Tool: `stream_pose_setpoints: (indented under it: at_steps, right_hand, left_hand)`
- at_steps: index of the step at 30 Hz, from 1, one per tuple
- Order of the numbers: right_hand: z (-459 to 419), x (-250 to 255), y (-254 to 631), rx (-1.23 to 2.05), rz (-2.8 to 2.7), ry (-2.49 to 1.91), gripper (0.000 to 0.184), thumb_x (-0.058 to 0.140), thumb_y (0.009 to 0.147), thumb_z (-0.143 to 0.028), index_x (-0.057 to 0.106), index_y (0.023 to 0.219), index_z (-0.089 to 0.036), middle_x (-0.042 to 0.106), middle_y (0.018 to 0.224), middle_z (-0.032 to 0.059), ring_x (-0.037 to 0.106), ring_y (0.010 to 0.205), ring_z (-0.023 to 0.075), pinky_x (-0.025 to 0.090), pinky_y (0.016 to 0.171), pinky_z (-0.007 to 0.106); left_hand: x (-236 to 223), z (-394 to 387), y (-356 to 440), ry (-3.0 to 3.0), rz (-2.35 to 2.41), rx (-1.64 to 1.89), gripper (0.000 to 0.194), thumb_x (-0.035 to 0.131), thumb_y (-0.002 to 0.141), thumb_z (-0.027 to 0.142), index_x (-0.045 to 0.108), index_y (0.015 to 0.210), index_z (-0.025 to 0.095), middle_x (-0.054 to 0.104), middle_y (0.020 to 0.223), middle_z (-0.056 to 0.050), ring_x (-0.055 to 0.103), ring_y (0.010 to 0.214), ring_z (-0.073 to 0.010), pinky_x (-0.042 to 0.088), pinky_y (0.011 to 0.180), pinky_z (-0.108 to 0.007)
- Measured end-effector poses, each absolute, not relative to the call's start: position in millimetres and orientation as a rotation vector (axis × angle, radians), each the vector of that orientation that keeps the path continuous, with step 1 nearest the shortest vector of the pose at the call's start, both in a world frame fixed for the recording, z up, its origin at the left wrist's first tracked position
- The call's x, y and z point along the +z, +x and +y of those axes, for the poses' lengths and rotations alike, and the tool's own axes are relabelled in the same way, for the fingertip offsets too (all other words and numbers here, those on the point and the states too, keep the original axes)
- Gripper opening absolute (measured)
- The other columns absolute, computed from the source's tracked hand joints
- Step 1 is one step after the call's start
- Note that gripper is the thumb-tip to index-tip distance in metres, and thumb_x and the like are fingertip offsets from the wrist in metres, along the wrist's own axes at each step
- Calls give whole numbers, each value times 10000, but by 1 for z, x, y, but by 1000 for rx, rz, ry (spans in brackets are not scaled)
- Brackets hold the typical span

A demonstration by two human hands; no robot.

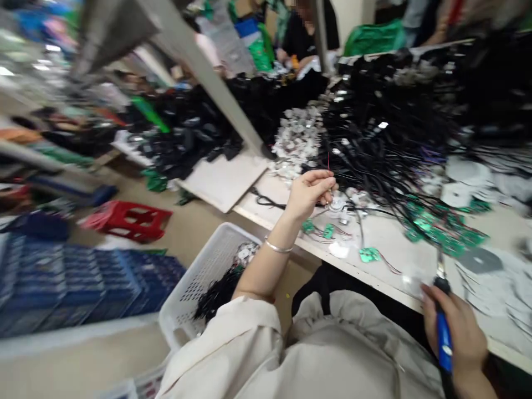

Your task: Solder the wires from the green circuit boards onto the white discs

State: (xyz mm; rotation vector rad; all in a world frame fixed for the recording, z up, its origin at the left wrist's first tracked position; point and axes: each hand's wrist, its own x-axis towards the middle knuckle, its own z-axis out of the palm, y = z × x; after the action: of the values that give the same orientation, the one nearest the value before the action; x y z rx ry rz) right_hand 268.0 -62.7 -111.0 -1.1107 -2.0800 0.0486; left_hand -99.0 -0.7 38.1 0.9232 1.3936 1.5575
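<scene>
My left hand (312, 193) is raised a little over the table's front part, its thumb and fingers pinched together. A thin red wire (328, 160) sticks up from the pinch. Just below the fingertips is a small round whitish part (337, 204) with a black cable. At the right, my right hand (456, 327) is wrapped around a soldering iron (444, 338) with a blue handle, its metal end pointing away from me toward a pile of green circuit boards (444, 230). One loose green board (369, 254) with red and black wires lies between my hands.
Black cables (374, 127) and small white parts (297, 133) are heaped at the back. White discs (499, 277) lie at the right. A metal post (216, 83) slants at left. Below stand a white basket (216, 238) and a red crate (128, 221). Another person (310, 33) sits across.
</scene>
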Motion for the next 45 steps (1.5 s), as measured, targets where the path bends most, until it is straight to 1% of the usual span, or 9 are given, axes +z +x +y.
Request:
stream_pose_setpoints:
  at_steps: [3,9,15,18,22,24,32,40,45]
  right_hand:
    - [-65,-86,249,-237,-2068,-1052,288,666,874,-217,637,1160,-213,698,931,63,681,777,172,528,688,239]
    - [-60,-79,243,-148,-2052,-1068,270,633,880,-160,622,1148,-193,672,908,74,670,776,160,543,666,224]
    - [-59,-79,242,-147,-2022,-1072,278,600,899,-172,608,1173,-212,657,902,59,655,749,142,540,661,222]
    - [-58,-77,242,-123,-2026,-1057,319,612,883,-154,600,1195,-213,652,867,43,646,730,141,529,652,221]
    - [-57,-76,242,-96,-2019,-1052,375,598,887,-152,585,1253,-231,643,855,30,623,702,133,505,631,217]
    - [-57,-76,243,-60,-2017,-1055,399,585,892,-149,578,1282,-236,639,854,26,618,708,134,500,635,219]
    - [-57,-77,243,-43,-2030,-1100,326,577,906,-159,585,1226,-221,616,857,24,609,722,126,483,624,210]
    - [-58,-78,244,-60,-2069,-1139,294,558,920,-169,607,1202,-234,600,817,11,600,703,115,479,616,203]
    - [-59,-76,246,88,-2045,-1130,336,563,916,-166,597,1244,-227,645,903,54,655,788,144,529,670,229]
  left_hand:
    - [29,5,-52,835,1186,1338,459,883,583,494,681,818,156,669,658,6,529,427,-54,374,388,-180]
    - [1,13,3,891,1219,1235,379,871,609,470,731,795,171,612,599,29,443,423,-45,322,396,-204]
    - [-11,8,17,1659,1605,1291,135,706,797,329,739,743,209,601,631,21,507,586,-100,419,581,-260]
    - [-14,5,20,1993,1689,1217,153,638,846,292,698,725,219,529,583,36,501,593,-120,415,648,-300]
    - [-16,0,26,2223,1662,1114,158,580,913,296,655,798,218,644,747,-6,589,838,-188,392,849,-379]
    - [-21,-5,31,2250,1638,1035,170,555,936,299,640,813,218,657,764,-5,593,839,-188,371,867,-388]
    - [-56,-31,38,2576,1673,849,165,640,909,314,675,768,235,648,645,8,562,723,-190,314,804,-400]
    - [-51,-41,41,2583,1497,909,40,636,861,216,638,831,242,747,1034,0,653,1043,-224,264,1056,-490]
    - [-61,-44,43,2528,1362,926,78,622,835,183,592,798,245,767,945,51,692,1016,-205,247,1106,-498]
